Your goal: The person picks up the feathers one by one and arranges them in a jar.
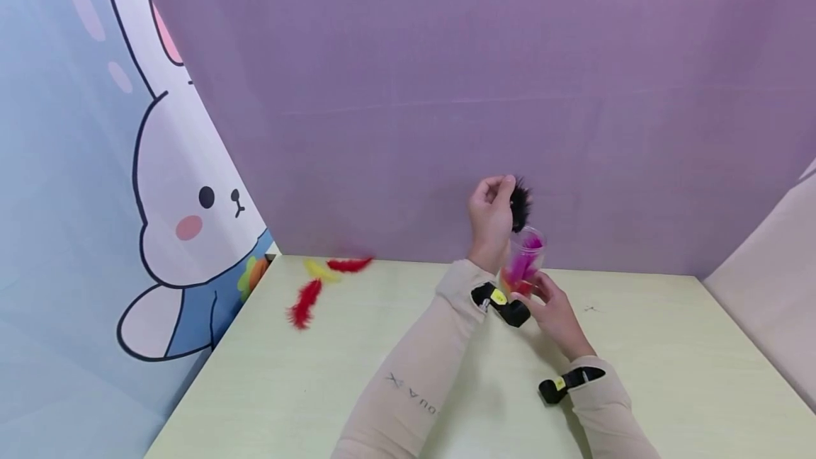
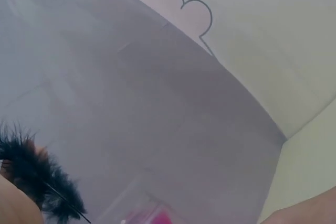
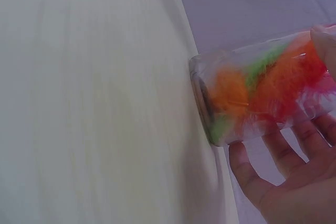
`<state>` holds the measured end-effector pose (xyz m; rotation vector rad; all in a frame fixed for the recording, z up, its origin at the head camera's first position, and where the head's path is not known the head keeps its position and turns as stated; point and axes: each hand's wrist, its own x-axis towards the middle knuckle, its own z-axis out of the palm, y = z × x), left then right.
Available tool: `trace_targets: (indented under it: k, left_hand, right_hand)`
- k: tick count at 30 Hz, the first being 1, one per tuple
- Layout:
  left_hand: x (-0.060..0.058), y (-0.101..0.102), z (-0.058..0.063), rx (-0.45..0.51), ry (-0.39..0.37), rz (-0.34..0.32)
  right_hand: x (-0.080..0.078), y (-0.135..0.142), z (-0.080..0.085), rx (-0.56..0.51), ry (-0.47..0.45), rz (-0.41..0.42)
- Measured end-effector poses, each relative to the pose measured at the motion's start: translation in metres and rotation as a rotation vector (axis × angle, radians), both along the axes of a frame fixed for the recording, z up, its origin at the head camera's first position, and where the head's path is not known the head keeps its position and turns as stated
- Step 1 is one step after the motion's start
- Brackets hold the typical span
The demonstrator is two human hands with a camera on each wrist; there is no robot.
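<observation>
Left fingers (image 1: 506,188) pinch black feather (image 1: 521,207) near clear cup (image 1: 539,255); right fingers (image 3: 247,172) grip cup (already crowded). Splayed barbs could snag, tipping it.

At the back left of a pale yellow-green tabletop (image 1: 395,367): a fluffy yellow feather (image 1: 321,272), one fluffy red feather (image 1: 348,265) just right of it, another red feather (image 1: 305,304) in front. Well to the right, in the right hand (image 1: 556,314): a clear cylindrical plastic cup (image 1: 540,253), magenta (image 1: 525,262), orange (image 3: 231,87) and green feathers (image 3: 261,67) inside. Above its rim, in the left hand (image 1: 490,217): a fluffy black feather (image 1: 520,205). Behind the tabletop, a purple cloth backdrop (image 1: 382,119).
</observation>
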<state>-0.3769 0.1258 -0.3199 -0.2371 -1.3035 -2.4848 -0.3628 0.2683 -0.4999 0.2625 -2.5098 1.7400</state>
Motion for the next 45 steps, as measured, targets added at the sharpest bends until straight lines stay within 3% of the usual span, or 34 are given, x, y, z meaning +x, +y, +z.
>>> trace_targets:
  k: [6,11,21,30,45]
  left_hand:
    - [-0.006,0.002,-0.016,-0.076,-0.053,0.082]
    - [-0.009,-0.004,-0.031,-0.158,-0.079,0.104]
    - [-0.001,-0.02,-0.047,-0.531,-0.03,0.188]
    - [0.007,-0.03,-0.052,-0.717,-0.017,0.155]
    - [0.004,-0.038,-0.065,-0.993,0.089,0.104]
  right_hand:
    - [0.001,-0.003,0.003,0.001,-0.027,0.006]
    - [0.002,-0.004,0.003,-0.019,-0.053,0.022]
    - [0.002,-0.004,0.003,-0.02,-0.036,0.027]
    - [0.006,-0.005,0.007,-0.021,-0.032,0.027]
    - [0.001,-0.004,0.001,-0.015,-0.002,0.036]
